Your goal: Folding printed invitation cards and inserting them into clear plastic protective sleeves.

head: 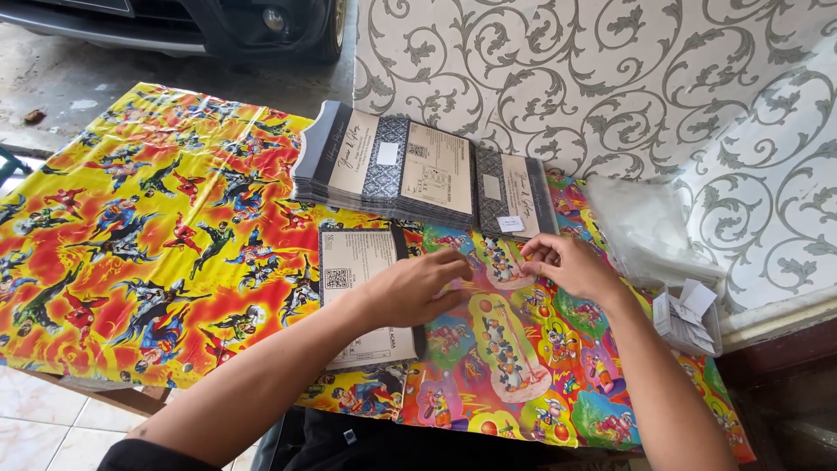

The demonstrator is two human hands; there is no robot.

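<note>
Two card stacks (384,166), one loose card (357,262)

Glossy, slightly creased plastic sheet (157,227) over the surface, matt printed paper cards (384,166) stacked, clear crinkly plastic bags (645,227) beside.

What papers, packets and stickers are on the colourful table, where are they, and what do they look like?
Big card stack: back middle; cream and dark patterned.
Small card stack: right of it; same colours, white sticker.
Single card: under left hand; cream, square code.
Plastic bags: right; clear.
Label box: right edge; small white slips.
Right hand: beside small stack.
</note>
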